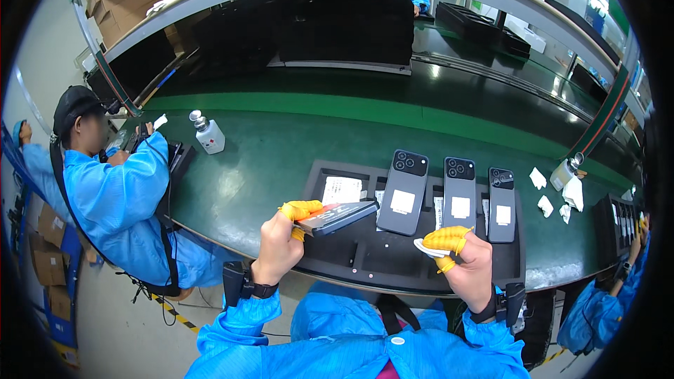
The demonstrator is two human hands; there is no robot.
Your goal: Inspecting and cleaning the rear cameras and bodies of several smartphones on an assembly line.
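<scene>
My left hand (275, 251), with yellow finger cots, grips one end of a dark smartphone (341, 219). The phone is tilted above the black foam tray (375, 269), and its upper face shows orange and pale marks. In my right hand (469, 266), also in yellow finger cots, a folded white wipe (429, 248) is pinched. Three grey phones lie camera side up across the tray: a left one (415, 184), a middle one (460, 188) and a right one (501, 198). Each carries a white label. A printed white paper (342, 190) rests in the tray's far left part.
On the green bench (260, 147) stand a white pump bottle (208, 133) at left and another bottle (564, 172) at right, near crumpled wipes (545, 205). A co-worker (116, 182) sits at left; another's sleeve (597, 309) and a tray (618, 221) are at right. A shelf (337, 0) spans above.
</scene>
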